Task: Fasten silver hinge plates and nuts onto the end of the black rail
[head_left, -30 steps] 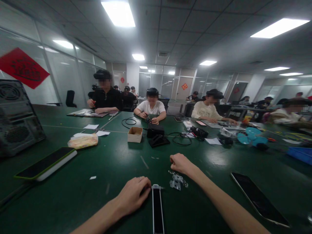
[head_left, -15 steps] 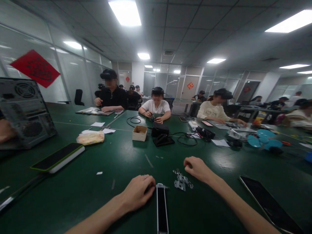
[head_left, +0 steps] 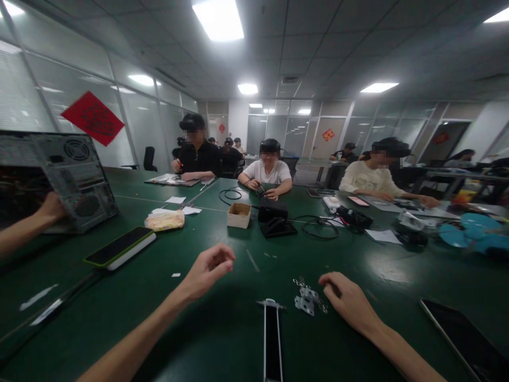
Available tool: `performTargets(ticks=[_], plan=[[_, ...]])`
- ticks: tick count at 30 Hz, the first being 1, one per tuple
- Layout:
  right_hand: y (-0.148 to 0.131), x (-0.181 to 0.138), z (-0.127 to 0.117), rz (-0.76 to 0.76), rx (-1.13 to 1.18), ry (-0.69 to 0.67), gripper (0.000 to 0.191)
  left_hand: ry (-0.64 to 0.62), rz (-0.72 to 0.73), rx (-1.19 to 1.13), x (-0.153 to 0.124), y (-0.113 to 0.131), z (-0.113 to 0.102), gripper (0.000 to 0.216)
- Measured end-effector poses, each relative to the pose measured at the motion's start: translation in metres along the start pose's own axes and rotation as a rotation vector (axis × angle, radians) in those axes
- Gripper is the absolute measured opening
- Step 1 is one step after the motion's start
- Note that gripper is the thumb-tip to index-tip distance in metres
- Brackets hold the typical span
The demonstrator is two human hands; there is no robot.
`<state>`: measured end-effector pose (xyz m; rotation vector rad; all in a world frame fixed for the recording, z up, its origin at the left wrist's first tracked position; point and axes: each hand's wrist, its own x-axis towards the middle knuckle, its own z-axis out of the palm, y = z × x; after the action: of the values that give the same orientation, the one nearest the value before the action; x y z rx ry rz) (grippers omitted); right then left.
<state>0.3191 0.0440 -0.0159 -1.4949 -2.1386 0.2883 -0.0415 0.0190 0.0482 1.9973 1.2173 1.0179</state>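
Note:
My left hand (head_left: pixel 210 270) is held over the green table (head_left: pixel 159 307), fingers loosely bent and thumb apart, with nothing visible in it. My right hand (head_left: pixel 352 302) rests on the table, loosely curled with a gap between thumb and forefinger, and nothing shows in its grasp. Just left of it lie small flat silver metal plates (head_left: pixel 305 305) and a cluster of small ring-like pieces (head_left: pixel 301 281). Between my forearms is a long narrow black part with a silver frame (head_left: pixel 272 339), its near end cut off by the picture's lower edge.
A small open cardboard box (head_left: pixel 238 216) and a black device (head_left: pixel 273 212) stand ahead. On the left are a green-edged black device (head_left: pixel 119 248) and a computer case (head_left: pixel 87 180), with another person's hand (head_left: pixel 51 207) at it. A dark tablet (head_left: pixel 461 337) lies right.
My left hand has lifted away from the top end of the long black part and moved forward and left. My right hand has come slightly nearer, beside the metal plates. The view has turned left.

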Motion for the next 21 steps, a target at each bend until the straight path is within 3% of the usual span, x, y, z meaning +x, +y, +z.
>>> performTargets(ticks=[3, 7, 10, 13, 18, 21], plan=[[-0.009, -0.003, 0.001, -0.023, 0.054, -0.002, 0.026, -0.119, 0.044, 0.157, -0.005, -0.004, 0.02, 0.021], [-0.015, -0.007, 0.005, -0.07, 0.115, -0.004, 0.029, -0.391, 0.251, 0.488, -0.014, -0.006, 0.053, 0.02], [-0.016, -0.008, 0.009, -0.089, 0.138, -0.015, 0.03, -0.397, 0.274, 0.534, -0.016, -0.004, 0.061, 0.017], [-0.017, -0.009, 0.011, -0.097, 0.149, -0.025, 0.03, -0.339, 0.266, 0.533, -0.013, -0.003, 0.055, 0.014], [-0.018, -0.01, 0.013, -0.11, 0.146, -0.029, 0.03, -0.246, 0.135, 0.285, -0.01, -0.007, 0.043, 0.023], [-0.014, -0.009, 0.015, -0.094, 0.146, -0.026, 0.03, -0.267, 0.132, 0.28, -0.011, -0.01, 0.044, 0.026]])
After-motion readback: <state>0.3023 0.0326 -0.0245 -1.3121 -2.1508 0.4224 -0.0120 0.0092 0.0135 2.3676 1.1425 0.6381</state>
